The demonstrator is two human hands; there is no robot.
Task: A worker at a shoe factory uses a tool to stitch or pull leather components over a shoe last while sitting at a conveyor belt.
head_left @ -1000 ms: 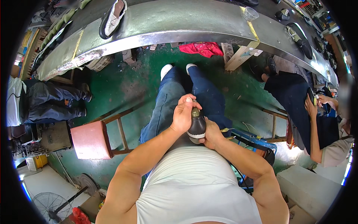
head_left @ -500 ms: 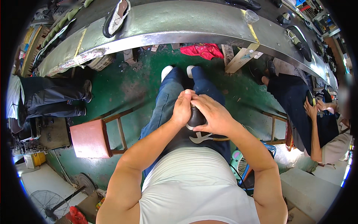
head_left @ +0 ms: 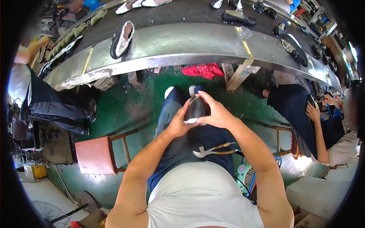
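Observation:
A dark shoe [head_left: 198, 107] with a white sole edge is held above my knees. My left hand [head_left: 180, 121] is closed along its left side. My right hand [head_left: 216, 114] grips the right side, with the thumb near the white edge and the fingers over the far end. Part of the shoe is covered by my fingers. Across my lap lies a hammer [head_left: 205, 152] with a pale metal head, and two wooden handles show beside it; which tool the second belongs to I cannot make out.
Ahead runs a long metal-edged bench [head_left: 171, 41] bearing several shoes, including a black-and-white one [head_left: 122, 40]. A red-brown stool [head_left: 96, 155] stands left. Co-workers are on both sides; the right one's hand [head_left: 313, 113] holds a dark shoe. A mint-green fan [head_left: 246, 178] is by my right hip.
My hands have shifted apart around the shoe and lifted it slightly away from me, uncovering more of its dark upper. The view has tilted up, showing more of the bench.

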